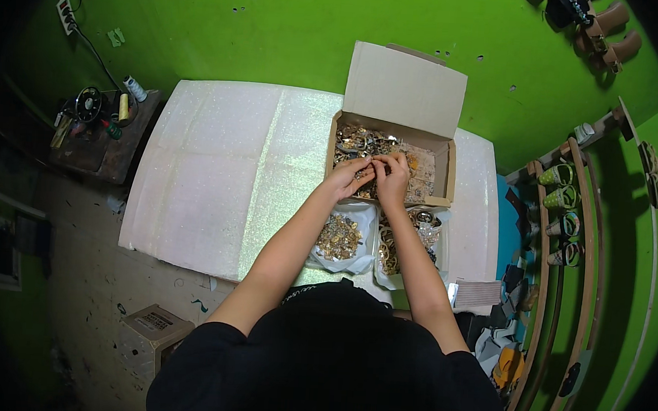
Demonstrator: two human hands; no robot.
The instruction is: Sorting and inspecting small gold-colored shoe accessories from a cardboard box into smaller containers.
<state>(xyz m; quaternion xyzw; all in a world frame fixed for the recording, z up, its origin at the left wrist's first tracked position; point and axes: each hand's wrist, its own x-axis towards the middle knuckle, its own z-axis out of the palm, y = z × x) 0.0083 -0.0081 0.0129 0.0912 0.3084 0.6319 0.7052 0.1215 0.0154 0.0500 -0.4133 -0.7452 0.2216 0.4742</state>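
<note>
My left hand (348, 179) and right hand (392, 179) meet above the open box (452, 168), fingertips bent close together; I cannot tell whether they pinch anything. Metal pieces (364, 141) lie in the box's left side.

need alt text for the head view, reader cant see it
A person's bare hands come close together over an open cardboard box partly filled with small, shiny pieces. Nearer the person, two white-lined containers hold more pieces, all on a pale, shimmering tabletop beside a green wall.
</note>
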